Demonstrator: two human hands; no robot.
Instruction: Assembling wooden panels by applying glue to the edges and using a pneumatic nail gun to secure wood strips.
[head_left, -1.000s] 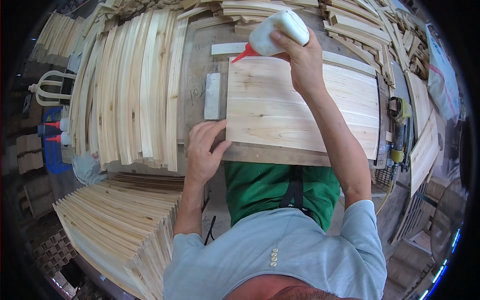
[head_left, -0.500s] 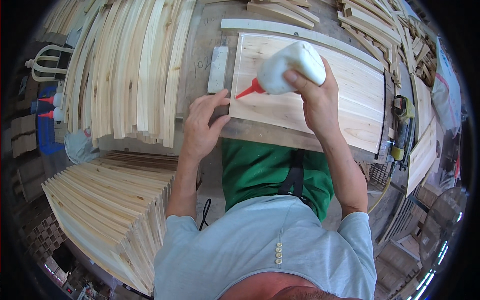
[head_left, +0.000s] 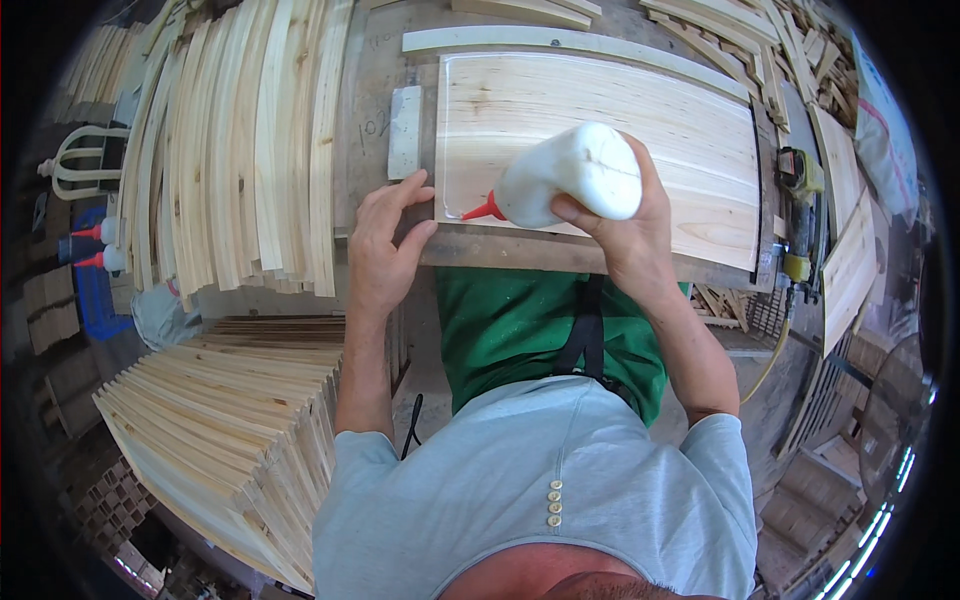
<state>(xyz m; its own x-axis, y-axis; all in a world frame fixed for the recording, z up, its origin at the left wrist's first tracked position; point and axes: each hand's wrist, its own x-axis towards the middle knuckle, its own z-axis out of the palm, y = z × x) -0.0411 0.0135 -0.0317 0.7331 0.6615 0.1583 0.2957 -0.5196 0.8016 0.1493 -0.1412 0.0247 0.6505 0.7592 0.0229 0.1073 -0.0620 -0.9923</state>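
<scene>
Down toward the panel's near left corner has come the white glue bottle [head_left: 572, 180], right hand [head_left: 628, 225] fingers clamped around it, red nozzle at the pine panel [head_left: 650, 120]. Left hand [head_left: 383, 250] rests fingers apart on the worktop [head_left: 520, 252] edge beside it.
</scene>
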